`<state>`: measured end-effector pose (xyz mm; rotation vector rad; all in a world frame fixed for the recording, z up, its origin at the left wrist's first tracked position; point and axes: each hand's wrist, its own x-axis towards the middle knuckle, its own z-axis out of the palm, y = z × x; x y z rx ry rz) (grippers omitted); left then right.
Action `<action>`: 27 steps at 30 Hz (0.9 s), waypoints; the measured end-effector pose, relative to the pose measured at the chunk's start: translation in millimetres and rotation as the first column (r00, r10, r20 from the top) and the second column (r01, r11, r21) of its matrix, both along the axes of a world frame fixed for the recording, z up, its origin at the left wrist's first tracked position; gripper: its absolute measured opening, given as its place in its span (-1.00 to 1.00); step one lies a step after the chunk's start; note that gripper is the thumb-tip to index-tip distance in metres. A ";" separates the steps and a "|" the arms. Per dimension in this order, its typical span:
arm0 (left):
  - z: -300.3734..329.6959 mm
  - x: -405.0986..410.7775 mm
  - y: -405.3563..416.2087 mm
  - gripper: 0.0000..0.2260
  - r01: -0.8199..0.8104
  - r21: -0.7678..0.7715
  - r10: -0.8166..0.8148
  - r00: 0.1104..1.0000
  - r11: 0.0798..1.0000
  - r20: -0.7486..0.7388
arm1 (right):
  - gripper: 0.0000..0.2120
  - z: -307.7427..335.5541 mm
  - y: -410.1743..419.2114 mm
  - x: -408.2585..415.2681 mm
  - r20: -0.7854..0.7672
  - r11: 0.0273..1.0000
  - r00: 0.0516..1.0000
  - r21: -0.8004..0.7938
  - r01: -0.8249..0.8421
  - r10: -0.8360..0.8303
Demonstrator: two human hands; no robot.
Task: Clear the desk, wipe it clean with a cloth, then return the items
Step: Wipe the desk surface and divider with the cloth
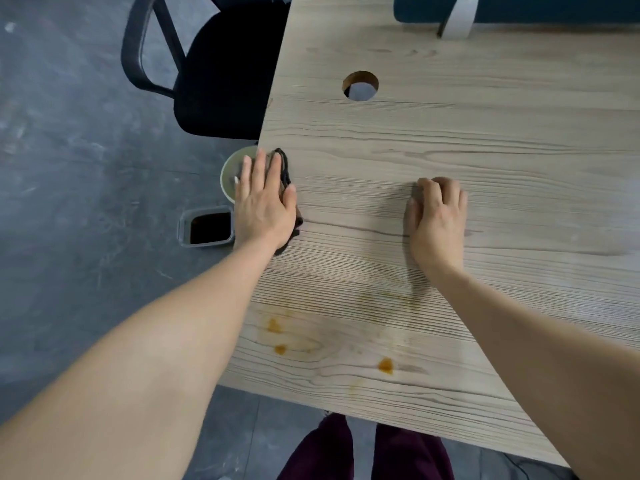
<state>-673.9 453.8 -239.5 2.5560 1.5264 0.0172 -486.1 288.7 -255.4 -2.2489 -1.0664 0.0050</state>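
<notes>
Left hand [265, 202]: flat, fingers straight, pressed down on dark cloth [286, 178] at left edge of desk [450, 140]. Little-finger side of hand overhangs desk edge. Cloth: crumpled, mostly covered by palm, dark folds visible beside index finger and thumb and below heel of hand.

Right hand [437, 216]: on desktop, well apart from left hand, fingers curled under, knuckles up. Nothing visibly held (underside of fingers hidden).

Desk surface: light wood grain, round cable hole [360, 85] toward far side. Amber stains [385, 365] near front edge, three distinct spots plus fainter smears between them, closer to viewer than both hands. Cloth not touching stains.

Floor, left of desk: pale green bowl [228, 173], partly hidden behind left hand and desk edge; small white item inside, too small to identify. Just in front of bowl, rectangular clear container [207, 226] holding dark liquid.

Black chair [225, 71] beside far left edge of desk, seat partly tucked under. Dark blue panel [554, 8] with white bracket [459, 17] at far edge of desk. Maroon trouser legs [329, 452] visible below front edge.
</notes>
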 end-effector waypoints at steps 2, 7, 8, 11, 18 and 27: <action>-0.5 2.9 -7.5 -0.51 -0.021 0.019 0.021 0.999 1.000 -0.027 | -0.74 6.2 -2.6 2.7 -0.078 0.999 0.997 0.038 0.024 -0.021; 1.9 34.4 -83.1 -0.50 0.118 0.014 -0.118 0.993 0.993 0.007 | -0.74 15.5 -30.7 14.4 -0.058 0.996 0.994 0.023 0.090 -0.089; 1.9 43.9 -98.1 -0.50 0.212 -0.013 -0.211 0.977 0.977 0.019 | -0.74 16.9 -38.5 17.8 -0.049 0.995 0.993 0.010 0.104 -0.103; 3.4 44.1 -103.0 -0.47 0.426 -0.058 -0.426 0.904 0.903 0.015 | -0.74 18.8 -61.1 26.7 0.003 0.991 0.992 -0.038 0.130 -0.130; 3.8 30.3 -53.4 -0.52 0.214 -0.025 -0.214 0.976 0.977 -0.029 | -0.72 18.5 -111.8 35.4 -0.007 0.947 0.952 -0.108 0.304 -0.306; 6.9 108.5 -137.0 -0.51 0.578 -0.067 -0.577 0.816 0.814 0.031 | -0.77 8.2 -163.7 33.1 0.021 0.898 0.904 -0.111 0.426 -0.426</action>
